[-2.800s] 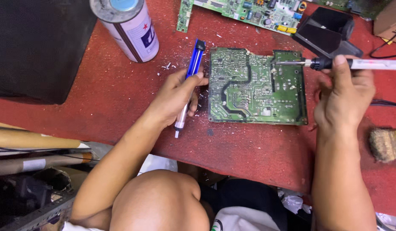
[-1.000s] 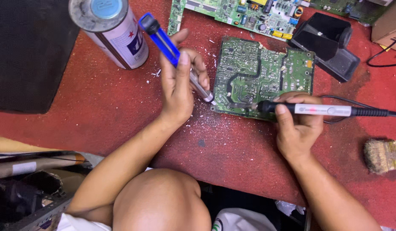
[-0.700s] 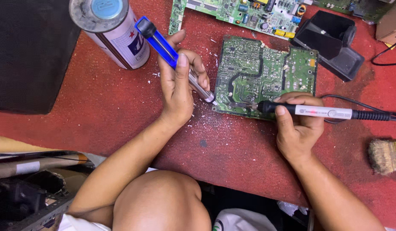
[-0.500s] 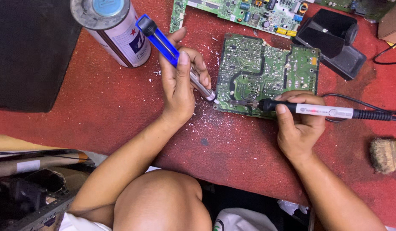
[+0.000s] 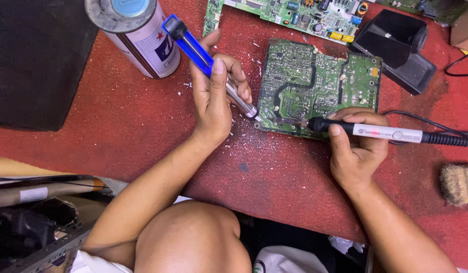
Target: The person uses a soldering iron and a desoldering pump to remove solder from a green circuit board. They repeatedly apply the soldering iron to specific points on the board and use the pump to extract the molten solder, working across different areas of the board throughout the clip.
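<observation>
- On the red counter (image 5: 117, 126), a green circuit board (image 5: 317, 86) lies flat, solder side up, between the person's two hands.
- Left hand (image 5: 216, 101) is wrapped around a blue and silver desoldering pump (image 5: 208, 63); the thumb lies along its barrel and the fingers curl over it. The pump slants down to the right, and its tip sits at the board's lower left edge.
- Right hand (image 5: 358, 151) grips a soldering iron (image 5: 380, 132) with a black collar and white handle, fingers closed around it and the thumb pressed on top. The iron lies almost level, its tip touching the board near the lower edge.
- A cable runs from the iron's handle off to the right.
- Beside the pump's upper end stands a white spray can (image 5: 138, 33).
- Beyond the board are a second green board (image 5: 294, 12) and a black stand (image 5: 398, 48).
- At the right edge lies a brush (image 5: 459, 183).
</observation>
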